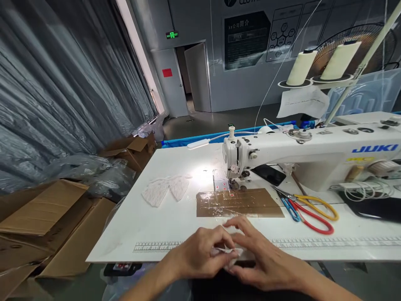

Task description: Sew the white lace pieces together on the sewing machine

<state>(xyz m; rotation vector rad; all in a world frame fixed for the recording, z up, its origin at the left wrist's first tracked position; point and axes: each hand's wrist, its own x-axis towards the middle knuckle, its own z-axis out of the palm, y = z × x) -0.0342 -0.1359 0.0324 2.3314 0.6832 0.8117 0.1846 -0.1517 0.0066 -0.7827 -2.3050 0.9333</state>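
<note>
My left hand (208, 253) pinches a small piece of white fabric (239, 252) at the front edge of the sewing table. Beside it, my right hand (260, 259) curves around the same fabric, thumb and fingers closing on it from the right. Much of the piece is hidden by my fingers. Beyond my hands stands a white sewing machine (313, 152), its needle area over a plate partly covered by brown tape (241, 205). Two joined pieces of pale patterned fabric (166, 189) lie flat to the left of the machine.
Red-and-yellow-handled scissors (313, 211) and blue thread snips (290, 210) lie right of the tape. A dark phone (269, 174) rests under the machine arm. A printed ruler (328, 243) runs along the front edge. Cardboard boxes (46, 209) stand left; thread cones (301, 67) rise behind.
</note>
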